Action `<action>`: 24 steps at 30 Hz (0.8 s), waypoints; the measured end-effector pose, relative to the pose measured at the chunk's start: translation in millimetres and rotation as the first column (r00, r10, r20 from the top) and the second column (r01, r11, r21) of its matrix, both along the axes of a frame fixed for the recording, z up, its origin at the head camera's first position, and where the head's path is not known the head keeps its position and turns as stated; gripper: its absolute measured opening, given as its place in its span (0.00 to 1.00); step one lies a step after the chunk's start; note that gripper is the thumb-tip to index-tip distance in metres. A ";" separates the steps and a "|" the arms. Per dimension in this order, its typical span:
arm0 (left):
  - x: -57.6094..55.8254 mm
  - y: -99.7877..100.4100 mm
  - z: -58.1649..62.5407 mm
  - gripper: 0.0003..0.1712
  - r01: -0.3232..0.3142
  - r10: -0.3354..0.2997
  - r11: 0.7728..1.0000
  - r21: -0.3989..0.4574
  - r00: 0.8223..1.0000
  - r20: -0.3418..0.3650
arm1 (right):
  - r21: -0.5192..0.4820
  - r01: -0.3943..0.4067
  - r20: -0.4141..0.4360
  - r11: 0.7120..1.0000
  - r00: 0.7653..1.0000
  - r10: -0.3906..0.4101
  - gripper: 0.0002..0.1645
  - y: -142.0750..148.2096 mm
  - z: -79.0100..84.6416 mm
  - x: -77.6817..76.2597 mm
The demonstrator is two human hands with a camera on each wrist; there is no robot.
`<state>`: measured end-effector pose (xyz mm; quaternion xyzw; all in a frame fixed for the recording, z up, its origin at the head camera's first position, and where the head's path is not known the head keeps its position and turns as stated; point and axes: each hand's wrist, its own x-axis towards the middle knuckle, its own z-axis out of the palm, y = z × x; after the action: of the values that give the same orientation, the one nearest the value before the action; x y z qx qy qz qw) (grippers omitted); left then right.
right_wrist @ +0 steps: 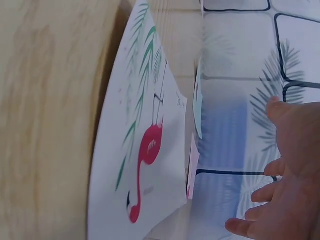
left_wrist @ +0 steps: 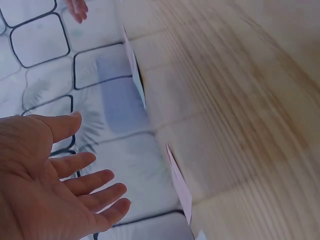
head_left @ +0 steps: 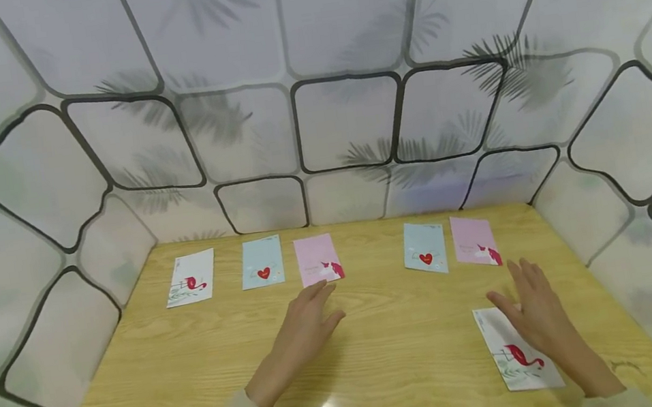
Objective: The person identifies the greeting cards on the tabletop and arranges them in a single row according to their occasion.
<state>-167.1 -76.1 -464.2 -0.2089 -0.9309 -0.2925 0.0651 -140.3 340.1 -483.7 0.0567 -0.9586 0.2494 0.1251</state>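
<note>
My left hand (head_left: 302, 327) hovers over the middle of the table, fingers extended and holding nothing. Its fingertips overlap the lower edge of a pink card with a red unicorn (head_left: 313, 257) in the head view. In the left wrist view the left hand (left_wrist: 70, 182) shows its palm and spread fingers. A white card with a red flamingo (head_left: 516, 357) lies at the front right, partly covered by my right hand (head_left: 540, 313), which is above it with fingers loosely straight. The right wrist view shows this flamingo card (right_wrist: 145, 165) close up, apart from the right hand (right_wrist: 292, 175).
At the back left lie another flamingo card (head_left: 190, 278) and a light-blue heart card (head_left: 262, 263). A second blue heart card (head_left: 424, 245) and pink unicorn card (head_left: 473, 238) lie at the back right. Patterned fabric (head_left: 346, 125) walls the wooden table (head_left: 384, 361) in.
</note>
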 end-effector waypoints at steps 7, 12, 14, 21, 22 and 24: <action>10.8 -42.6 0.9 0.34 -0.079 0.076 0.996 -0.042 0.995 -0.062 | 0.022 -0.047 -0.012 0.999 0.999 0.047 0.49 -12.0 2.0 -3.3; 16.5 -72.5 4.5 0.35 -0.131 0.127 0.990 -0.051 0.988 -0.083 | 0.033 -0.076 -0.042 0.997 0.996 0.077 0.50 -21.1 3.9 -5.8; 18.2 -84.4 5.8 0.36 -0.152 0.147 0.987 -0.049 0.985 -0.094 | 0.029 -0.078 -0.053 0.996 0.995 0.080 0.50 -24.4 4.3 -7.0; 23.0 -124.7 9.5 0.35 -0.239 0.233 0.970 -0.051 0.968 -0.096 | 0.025 -0.105 -0.046 0.994 0.993 0.106 0.50 -38.8 5.3 -11.3; 23.1 -129.9 10.2 0.35 -0.247 0.241 0.968 -0.051 0.965 -0.099 | 0.025 -0.109 -0.041 0.994 0.993 0.110 0.50 -41.7 6.0 -12.3; 22.9 -139.9 12.1 0.35 -0.260 0.254 0.964 -0.049 0.961 -0.111 | 0.022 -0.119 -0.035 0.993 0.992 0.120 0.51 -48.6 7.9 -14.5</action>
<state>-144.2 -215.9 -452.1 -0.1032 -0.9542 -0.2408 0.1442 -154.9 291.5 -475.8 0.1197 -0.9535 0.2460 0.1269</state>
